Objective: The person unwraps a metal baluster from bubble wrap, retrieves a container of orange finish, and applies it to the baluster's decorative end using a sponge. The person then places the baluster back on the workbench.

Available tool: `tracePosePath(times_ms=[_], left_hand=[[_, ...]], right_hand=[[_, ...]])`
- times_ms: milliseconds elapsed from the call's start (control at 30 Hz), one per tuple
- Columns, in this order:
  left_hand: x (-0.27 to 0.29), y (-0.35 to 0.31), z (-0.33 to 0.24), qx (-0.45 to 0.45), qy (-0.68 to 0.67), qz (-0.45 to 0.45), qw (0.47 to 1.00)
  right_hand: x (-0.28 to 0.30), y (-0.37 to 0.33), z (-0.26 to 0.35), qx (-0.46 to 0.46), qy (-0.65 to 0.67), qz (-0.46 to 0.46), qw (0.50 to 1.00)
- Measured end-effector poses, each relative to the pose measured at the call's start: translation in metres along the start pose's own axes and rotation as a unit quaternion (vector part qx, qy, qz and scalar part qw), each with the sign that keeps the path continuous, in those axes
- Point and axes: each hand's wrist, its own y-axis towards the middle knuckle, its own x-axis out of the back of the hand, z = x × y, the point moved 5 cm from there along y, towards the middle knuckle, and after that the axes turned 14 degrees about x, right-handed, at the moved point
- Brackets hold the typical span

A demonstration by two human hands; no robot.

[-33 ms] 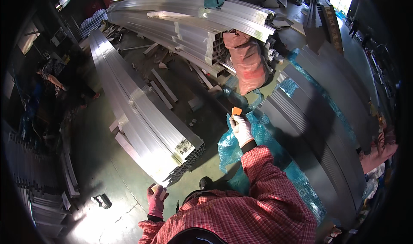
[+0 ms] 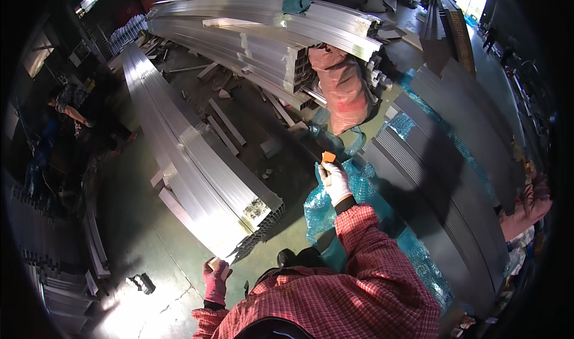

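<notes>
Small orange piece (image 2: 328,157) is pinched betw. fingertips of gloved R hand (image 2: 336,180), held nr. blue bubble wrap (image 2: 320,210). Gloved L hand (image 2: 215,280) is seen part-curled nr. end of stacked metal profiles (image 2: 202,162); whether anything is gripped can't be told.

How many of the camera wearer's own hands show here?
2: the left hand near the close end of the silver profile stack, and the right hand above blue bubble wrap, gripping a small orange piece. Neither is hidden.
</notes>
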Motion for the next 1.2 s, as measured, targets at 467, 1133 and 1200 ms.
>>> tracePosePath(times_ms=[467, 1133, 1200], left_hand=[[-0.09, 0.067, -0.062, 0.131, 0.006, -0.076, 0.988], [-0.145, 0.116, -0.093, 0.191, 0.125, -0.063, 0.972], [-0.141, 0.112, -0.092, 0.155, 0.158, -0.049, 0.974]], right_hand=[[-0.043, 0.285, -0.028, 0.038, 0.021, -0.11, 0.993], [-0.044, 0.212, -0.142, -0.185, -0.08, 0.0, 0.979], [-0.034, 0.141, -0.15, -0.232, -0.131, 0.007, 0.964]])
